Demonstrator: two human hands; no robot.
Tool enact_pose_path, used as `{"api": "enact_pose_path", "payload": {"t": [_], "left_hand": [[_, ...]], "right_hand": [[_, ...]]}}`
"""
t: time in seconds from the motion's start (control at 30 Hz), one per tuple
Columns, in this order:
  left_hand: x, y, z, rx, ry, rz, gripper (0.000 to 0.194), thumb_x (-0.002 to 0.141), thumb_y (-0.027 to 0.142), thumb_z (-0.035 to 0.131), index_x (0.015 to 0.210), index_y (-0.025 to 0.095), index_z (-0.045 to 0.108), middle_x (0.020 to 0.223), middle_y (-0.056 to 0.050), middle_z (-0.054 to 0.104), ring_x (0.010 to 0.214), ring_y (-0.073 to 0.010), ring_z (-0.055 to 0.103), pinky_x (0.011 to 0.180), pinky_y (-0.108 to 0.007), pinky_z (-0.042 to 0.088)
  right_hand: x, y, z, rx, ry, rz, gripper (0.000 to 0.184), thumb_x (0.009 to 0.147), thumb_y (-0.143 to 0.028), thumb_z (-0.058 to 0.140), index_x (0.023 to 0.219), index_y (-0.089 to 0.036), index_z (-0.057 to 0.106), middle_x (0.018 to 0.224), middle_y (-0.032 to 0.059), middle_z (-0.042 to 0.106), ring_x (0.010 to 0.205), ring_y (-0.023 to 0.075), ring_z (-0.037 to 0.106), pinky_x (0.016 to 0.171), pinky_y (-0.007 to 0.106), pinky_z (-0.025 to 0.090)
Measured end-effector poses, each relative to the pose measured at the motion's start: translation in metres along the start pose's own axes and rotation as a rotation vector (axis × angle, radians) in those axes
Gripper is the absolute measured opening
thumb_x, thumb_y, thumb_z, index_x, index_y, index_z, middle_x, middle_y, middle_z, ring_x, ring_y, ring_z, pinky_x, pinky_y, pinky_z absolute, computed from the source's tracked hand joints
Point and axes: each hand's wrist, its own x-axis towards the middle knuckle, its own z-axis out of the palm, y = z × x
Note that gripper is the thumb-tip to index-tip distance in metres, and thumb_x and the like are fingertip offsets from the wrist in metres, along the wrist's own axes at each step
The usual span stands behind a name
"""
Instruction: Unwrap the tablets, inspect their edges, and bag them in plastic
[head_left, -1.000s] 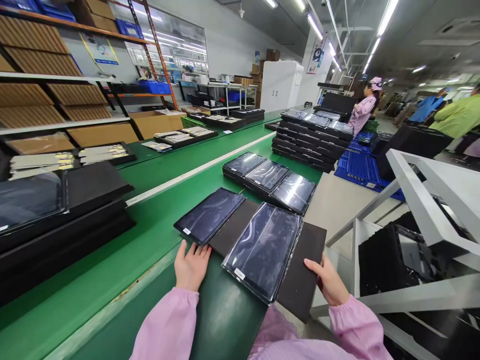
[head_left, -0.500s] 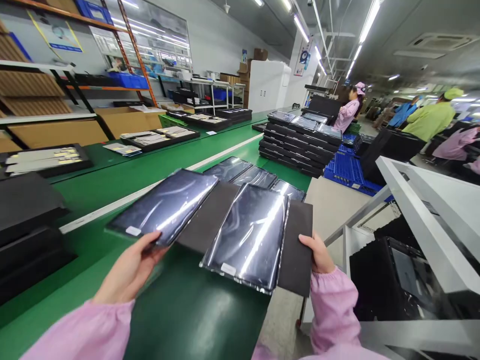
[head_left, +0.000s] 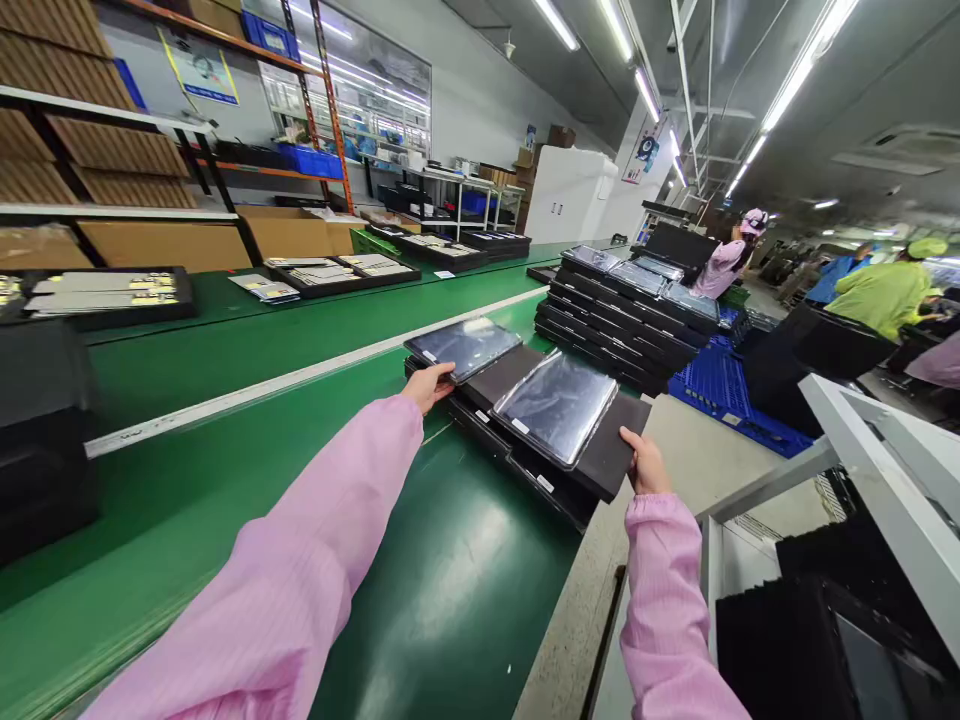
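A black foam sheet (head_left: 504,374) lies over a low stack of black trays (head_left: 517,466) on the green bench. Two dark, glossy screen panels in clear film rest on it: a left panel (head_left: 474,345) and a right panel (head_left: 559,405), each with a small white label. My left hand (head_left: 429,386) is closed on the near-left edge of the left panel; whether it also grips the sheet is hidden. My right hand (head_left: 645,464) pinches the sheet's right edge, thumb on top.
A taller stack of black trays with wrapped panels (head_left: 622,310) stands behind. Shallow trays of pale parts (head_left: 341,272) line the far side. A white metal frame (head_left: 885,470) is on my right, by a blue plastic pallet (head_left: 709,375). A co-worker (head_left: 727,260) stands beyond.
Both hands have moved forward, carrying the sheet and its two panels away from me onto the tray stack. The panels that lay uncovered there are now hidden beneath. The view has shifted slightly right.
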Motion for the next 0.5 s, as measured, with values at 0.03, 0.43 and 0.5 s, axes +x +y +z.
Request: {"api": "enact_pose_path", "payload": {"t": [0.03, 0.43, 0.5], "left_hand": [[0.001, -0.003, 0.0, 0.023, -0.004, -0.001, 0.013, 0.08, 0.006, 0.069, 0.071, 0.013, 0.063, 0.063, 0.0, 0.064, 0.059, -0.0113, 0.061, 0.07, -0.027, 0.056], [0.014, 0.003, -0.024, 0.543, 0.064, 0.115, 0.027, 0.079, 0.028, 0.073, 0.06, 0.013, 0.061, 0.055, -0.005, 0.061, 0.061, -0.0215, 0.064, 0.068, -0.034, 0.055], [0.016, -0.004, -0.037, 0.611, 0.06, 0.197, 0.031, 0.077, 0.035, 0.074, 0.062, 0.012, 0.06, 0.058, -0.005, 0.061, 0.075, -0.0266, 0.067, 0.085, -0.043, 0.055]], "right_hand": [[-0.001, 0.007, -0.001, -0.017, 0.005, 0.003, 0.025, 0.099, -0.036, 0.064, 0.113, -0.015, 0.065, 0.106, 0.0054, 0.069, 0.086, 0.0173, 0.069, 0.075, 0.035, 0.061], [-0.053, 0.061, -0.01, -0.356, 0.297, -0.229, 0.077, 0.069, -0.065, 0.07, 0.126, -0.015, 0.057, 0.133, 0.0216, 0.055, 0.121, 0.0364, 0.058, 0.094, 0.045, 0.053], [-0.073, 0.076, -0.003, -0.357, 0.269, -0.304, 0.091, 0.073, -0.071, 0.061, 0.141, -0.013, 0.044, 0.149, 0.0236, 0.043, 0.136, 0.0361, 0.049, 0.104, 0.046, 0.049]]}}
